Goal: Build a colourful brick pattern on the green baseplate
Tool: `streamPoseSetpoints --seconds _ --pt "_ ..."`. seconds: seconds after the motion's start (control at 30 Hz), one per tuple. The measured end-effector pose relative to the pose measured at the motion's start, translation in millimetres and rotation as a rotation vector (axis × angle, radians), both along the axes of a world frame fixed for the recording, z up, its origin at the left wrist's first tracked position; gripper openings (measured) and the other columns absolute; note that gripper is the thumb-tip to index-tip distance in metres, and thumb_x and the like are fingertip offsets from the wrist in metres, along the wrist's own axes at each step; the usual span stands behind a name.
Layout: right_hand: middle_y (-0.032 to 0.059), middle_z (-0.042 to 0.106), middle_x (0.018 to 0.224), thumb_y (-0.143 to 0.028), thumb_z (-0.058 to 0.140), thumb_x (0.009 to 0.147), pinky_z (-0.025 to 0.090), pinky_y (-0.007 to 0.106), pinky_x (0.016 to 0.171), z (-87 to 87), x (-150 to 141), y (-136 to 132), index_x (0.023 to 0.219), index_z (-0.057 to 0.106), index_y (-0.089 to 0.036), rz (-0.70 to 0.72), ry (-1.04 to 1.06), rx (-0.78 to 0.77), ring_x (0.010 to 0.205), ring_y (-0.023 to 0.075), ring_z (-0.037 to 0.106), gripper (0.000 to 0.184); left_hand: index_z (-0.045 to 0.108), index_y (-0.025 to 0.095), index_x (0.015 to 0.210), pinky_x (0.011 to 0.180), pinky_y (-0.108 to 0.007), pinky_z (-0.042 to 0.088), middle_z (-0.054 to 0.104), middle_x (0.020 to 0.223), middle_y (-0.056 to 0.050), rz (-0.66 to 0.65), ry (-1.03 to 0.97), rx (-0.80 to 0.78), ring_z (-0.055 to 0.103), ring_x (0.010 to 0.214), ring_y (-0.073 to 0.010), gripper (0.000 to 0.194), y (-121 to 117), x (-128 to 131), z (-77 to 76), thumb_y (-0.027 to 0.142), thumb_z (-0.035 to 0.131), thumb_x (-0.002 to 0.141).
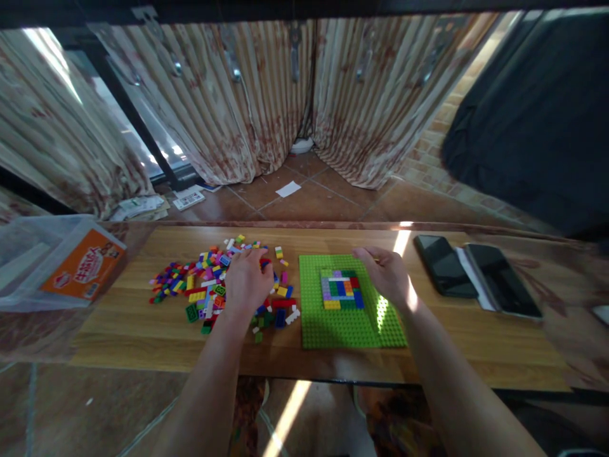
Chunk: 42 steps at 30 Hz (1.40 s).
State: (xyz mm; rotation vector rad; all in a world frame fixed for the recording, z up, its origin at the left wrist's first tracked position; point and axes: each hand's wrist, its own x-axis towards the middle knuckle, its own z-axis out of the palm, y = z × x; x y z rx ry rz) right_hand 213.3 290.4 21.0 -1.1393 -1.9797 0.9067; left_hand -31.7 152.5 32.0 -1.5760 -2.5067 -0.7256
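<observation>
My left hand (248, 279) is over the pile of loose toy building bricks (207, 293), its thumb and index finger curved and a little apart. Red and blue bricks show in that gap; they look like part of the pile. At the far right part of the green baseplate (328, 333), my right hand (384, 274) is closed, with thumb and fingers together. A speck of yellow shows by its fingers, too small to name. Left of this hand, a low square build of many-coloured bricks (352, 303) sits on the baseplate.
Two dark phones (445, 266) (502, 279) lie at the right of the wooden table (495, 349), with something white between them. A clear plastic box (28, 254) with an orange label stands at the left. Curtains (266, 95) hang beyond the table.
</observation>
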Motion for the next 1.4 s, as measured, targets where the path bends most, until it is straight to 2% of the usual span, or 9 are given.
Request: streamPoseSetpoints --seconds 0.17,0.3,0.43,0.53,0.63,0.87,1.03,1.2,1.4 --pt "0.0003 0.071 0.072 -0.045 0.052 0.088 0.047 0.028 0.065 -0.9 -3 0 0.079 0.073 -0.018 0.027 0.016 -0.006 0.07 0.0175 0.064 0.035 0.07 0.017 0.103 0.091 -0.042 0.05 0.071 0.107 -0.012 -0.006 -0.068 -0.108 0.065 0.1 -0.0291 0.027 1 3 -1.2 0.018 0.054 0.081" --pt "0.002 0.074 0.079 -0.044 0.053 0.087 0.049 0.03 0.068 -0.6 -3 -1 0.085 0.074 -0.018 0.02 0.02 -0.004 0.074 0.0187 0.066 0.033 0.071 0.017 0.103 0.091 -0.041 0.051 0.073 0.104 -0.011 0.011 -0.189 -0.014 0.068 0.094 -0.0266 0.027 3 -3 -2.3 0.019 0.055 0.082" --pt "0.0044 0.076 0.09 -0.041 0.056 0.086 0.052 0.032 0.076 3.3 -9 -9 0.089 0.075 -0.02 0.022 0.087 -0.025 0.085 0.0205 0.069 0.028 0.071 0.016 0.103 0.087 -0.036 0.053 0.074 0.102 -0.009 -0.084 -0.576 0.184 0.069 0.091 -0.0215 0.028 6 -1 -4.0 0.025 0.057 0.082" --pt "0.0043 0.075 0.094 -0.038 0.058 0.086 0.052 0.032 0.08 6.2 -17 -18 0.09 0.075 -0.021 0.08 0.147 -0.031 0.09 0.0198 0.069 0.024 0.07 0.014 0.109 0.078 -0.033 0.056 0.074 0.103 -0.009 -0.185 -0.886 0.229 0.069 0.085 -0.0192 0.033 12 14 -1.1 0.029 0.058 0.081" --pt "0.0036 0.075 0.094 -0.038 0.058 0.087 0.053 0.031 0.08 9.2 -23 -27 0.094 0.074 -0.022 0.162 0.174 -0.035 0.087 0.0182 0.069 0.024 0.07 0.014 0.106 0.079 -0.031 0.056 0.074 0.103 -0.009 -0.29 -1.039 0.252 0.069 0.086 -0.0175 0.031 19 36 2.5 0.027 0.061 0.079" --pt "0.0024 0.074 0.087 -0.04 0.06 0.085 0.053 0.028 0.071 11.8 -22 -33 0.099 0.072 -0.021 0.245 0.177 -0.125 0.077 0.0158 0.067 0.027 0.071 0.016 0.1 0.089 -0.033 0.054 0.074 0.101 -0.006 -0.472 -1.073 0.269 0.069 0.092 -0.0173 0.025 30 67 -3.9 0.026 0.061 0.08" --pt "0.0008 0.073 0.086 -0.036 0.068 0.079 0.053 0.03 0.076 11.2 -15 -32 0.105 0.071 -0.024 0.215 0.183 -0.064 0.08 0.0164 0.067 0.029 0.07 0.015 0.103 0.09 -0.033 0.054 0.074 0.104 -0.007 -0.43 -1.088 0.287 0.069 0.095 -0.0179 0.026 36 75 -10.8 0.024 0.062 0.08" --pt "0.0014 0.073 0.093 -0.032 0.062 0.084 0.052 0.034 0.085 15.5 -2 -29 0.103 0.072 -0.026 0.235 0.091 0.058 0.088 0.0177 0.067 0.022 0.07 0.014 0.103 0.086 -0.032 0.055 0.074 0.101 -0.008 -0.413 -1.085 0.269 0.069 0.091 -0.0182 0.027 42 81 -12.6 0.024 0.063 0.079" --pt "0.0033 0.069 0.1 -0.036 0.064 0.082 0.05 0.038 0.091 1.2 15 -7 0.096 0.074 -0.026 0.144 -0.035 0.062 0.095 0.0199 0.065 0.02 0.07 0.015 0.105 0.089 -0.034 0.054 0.074 0.101 -0.008 -0.308 -0.864 0.26 0.069 0.093 -0.0187 0.025 43 68 -16.3 0.023 0.055 0.085"
